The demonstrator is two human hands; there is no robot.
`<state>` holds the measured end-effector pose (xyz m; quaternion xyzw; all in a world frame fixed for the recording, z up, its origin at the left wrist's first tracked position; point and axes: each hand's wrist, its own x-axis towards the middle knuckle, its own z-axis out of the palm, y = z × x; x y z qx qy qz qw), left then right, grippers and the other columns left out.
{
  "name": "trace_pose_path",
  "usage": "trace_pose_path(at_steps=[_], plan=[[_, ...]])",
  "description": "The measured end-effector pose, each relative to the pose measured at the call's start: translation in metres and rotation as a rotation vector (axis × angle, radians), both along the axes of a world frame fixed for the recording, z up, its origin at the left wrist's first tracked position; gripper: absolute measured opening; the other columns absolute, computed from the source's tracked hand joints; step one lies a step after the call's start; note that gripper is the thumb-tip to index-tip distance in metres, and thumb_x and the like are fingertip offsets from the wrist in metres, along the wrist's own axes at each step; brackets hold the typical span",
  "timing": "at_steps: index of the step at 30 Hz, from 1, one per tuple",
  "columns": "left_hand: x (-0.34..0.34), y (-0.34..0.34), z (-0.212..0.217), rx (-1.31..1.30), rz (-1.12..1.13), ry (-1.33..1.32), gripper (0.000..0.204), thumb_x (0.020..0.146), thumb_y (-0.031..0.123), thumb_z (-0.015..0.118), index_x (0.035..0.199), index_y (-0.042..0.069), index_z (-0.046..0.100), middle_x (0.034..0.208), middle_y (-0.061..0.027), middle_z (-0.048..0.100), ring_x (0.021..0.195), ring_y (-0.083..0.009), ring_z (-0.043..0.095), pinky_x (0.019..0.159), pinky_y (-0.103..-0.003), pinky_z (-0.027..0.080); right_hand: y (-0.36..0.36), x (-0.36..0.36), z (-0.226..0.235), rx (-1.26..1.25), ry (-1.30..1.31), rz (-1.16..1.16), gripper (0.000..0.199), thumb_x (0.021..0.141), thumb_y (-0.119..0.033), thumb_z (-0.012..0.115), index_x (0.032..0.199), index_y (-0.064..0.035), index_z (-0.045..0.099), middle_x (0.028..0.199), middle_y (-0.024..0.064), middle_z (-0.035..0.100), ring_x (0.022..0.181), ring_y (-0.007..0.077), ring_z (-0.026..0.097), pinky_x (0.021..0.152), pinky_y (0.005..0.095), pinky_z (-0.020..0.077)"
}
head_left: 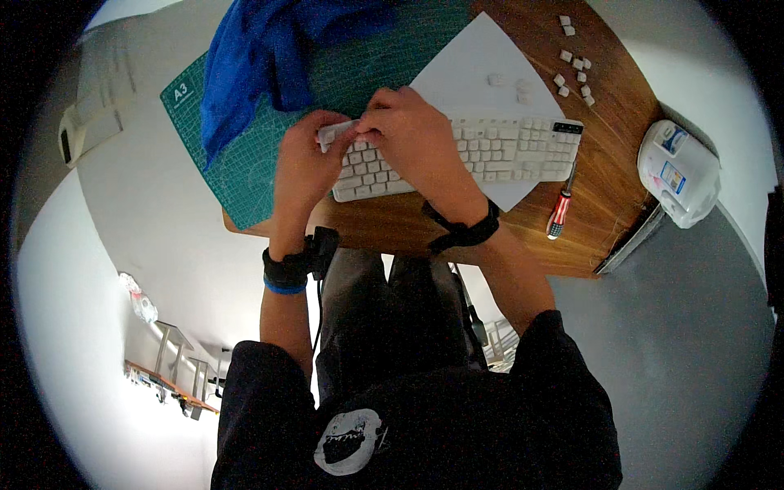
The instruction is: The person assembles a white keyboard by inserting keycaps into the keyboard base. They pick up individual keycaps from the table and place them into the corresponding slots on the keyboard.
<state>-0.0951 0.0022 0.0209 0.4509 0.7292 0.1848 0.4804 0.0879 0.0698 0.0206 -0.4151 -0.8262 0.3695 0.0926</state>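
holding: your left hand point(304, 155) and right hand point(412, 135) pinch together on a small white piece point(336, 131) at the white keyboard point(490, 151)'s top left corner
keyboard: lies on white paper point(482, 65) on the wooden worktop point(621, 122)
nearby: loose keycaps point(574, 72), red screwdriver point(559, 212), blue cloth point(253, 57) on green mat point(237, 163)

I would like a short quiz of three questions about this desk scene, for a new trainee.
1. True or false: the screwdriver lies to the right of the white keyboard.
2. Which thing covers part of the green cutting mat? A) a blue cloth B) a red towel C) a black bag
3. Fill in: the loose white keycaps lie on the wooden ____.

Key: 1 true. 2 A. 3 table. Both the left hand and the right hand work at the keyboard's upper left corner.
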Motion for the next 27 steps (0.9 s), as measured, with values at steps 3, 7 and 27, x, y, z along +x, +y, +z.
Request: trace_pose_path(at_steps=[3, 7, 27], plan=[[-0.001, -0.005, -0.004, 0.012, 0.05, -0.068, 0.026, 0.098, 0.021, 0.077, 0.117, 0.004, 0.073, 0.109, -0.0133, 0.078, 0.097, -0.0252, 0.076, 0.082, -0.038, 0.06, 0.003, 0.009, 0.003, 0.019, 0.075, -0.034, 0.015, 0.087, -0.022, 0.077, 0.1, -0.0143, 0.078, 0.103, 0.0052, 0.067, 0.102, 0.0318, 0.064, 0.086, 0.0443, 0.0583], [-0.004, -0.003, 0.002, -0.11, 0.082, -0.121, 0.027, 0.099, 0.02, 0.076, 0.121, 0.006, 0.071, 0.112, -0.0115, 0.076, 0.101, -0.0235, 0.074, 0.084, -0.036, 0.059, 0.019, 0.046, 0.008, 0.09, 0.098, -0.311, 0.025, 0.091, -0.017, 0.076, 0.115, -0.0135, 0.076, 0.115, 0.0107, 0.067, 0.113, 0.0346, 0.062, 0.098, 0.0465, 0.0537], [0.032, 0.064, 0.011, 0.413, -0.133, 0.155, 0.022, 0.095, 0.01, 0.078, 0.116, 0.007, 0.075, 0.111, -0.0099, 0.07, 0.105, -0.0265, 0.067, 0.094, -0.038, 0.052, 0.095, 0.189, -0.01, 0.365, -0.297, -0.787, 0.052, 0.089, -0.025, 0.082, 0.134, -0.0066, 0.064, 0.13, 0.0237, 0.062, 0.123, 0.0467, 0.054, 0.11, 0.0584, 0.0411]])
